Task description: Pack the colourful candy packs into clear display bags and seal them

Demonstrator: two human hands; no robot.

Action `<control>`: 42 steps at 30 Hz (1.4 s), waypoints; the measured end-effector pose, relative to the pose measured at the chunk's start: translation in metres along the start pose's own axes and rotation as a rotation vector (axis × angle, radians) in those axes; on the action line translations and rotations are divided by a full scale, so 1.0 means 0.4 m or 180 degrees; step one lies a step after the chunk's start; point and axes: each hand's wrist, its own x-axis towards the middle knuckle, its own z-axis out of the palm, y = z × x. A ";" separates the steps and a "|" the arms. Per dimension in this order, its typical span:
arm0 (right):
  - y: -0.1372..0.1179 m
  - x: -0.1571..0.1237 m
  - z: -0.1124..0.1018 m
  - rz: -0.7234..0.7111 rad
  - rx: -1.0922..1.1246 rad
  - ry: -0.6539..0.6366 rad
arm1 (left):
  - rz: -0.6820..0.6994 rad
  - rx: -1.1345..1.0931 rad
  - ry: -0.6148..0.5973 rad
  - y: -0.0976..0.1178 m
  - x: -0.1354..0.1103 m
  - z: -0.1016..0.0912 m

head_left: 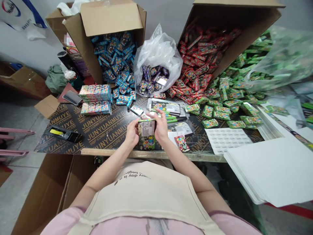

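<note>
At the front of the table | left hand and right hand clamped across printed packet | likely light, slick; stiffness hard to tell | hold side edges

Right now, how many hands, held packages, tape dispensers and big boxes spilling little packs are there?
Hands (left hand, right hand): 2
Held package: 1
Tape dispenser: 1
Big boxes (blue-pack box, red-pack box): 2
Total: 6
</note>
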 end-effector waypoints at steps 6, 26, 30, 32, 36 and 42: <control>-0.006 0.015 -0.052 0.0195 -0.0327 -0.0408 | 0.0883 0.1305 -0.0467 0.059 0.001 0.020; -0.073 0.025 -0.114 -0.0579 -0.1357 -0.0824 | 0.1503 0.3377 -0.1497 0.155 0.024 0.047; -0.070 0.004 -0.129 -0.0942 -0.1800 -0.0933 | 0.2472 0.3947 -0.1959 0.153 0.007 0.044; -0.074 -0.007 -0.142 -0.1182 -0.2109 -0.1094 | 0.2714 0.4249 -0.2176 0.146 0.005 0.045; -0.089 0.009 -0.228 -0.1457 -0.2680 -0.1106 | 0.2848 0.4745 -0.2362 0.129 0.009 0.045; -0.078 0.074 -0.462 -0.1059 -0.4532 0.0057 | 0.2939 0.4644 -0.2403 0.119 0.013 0.041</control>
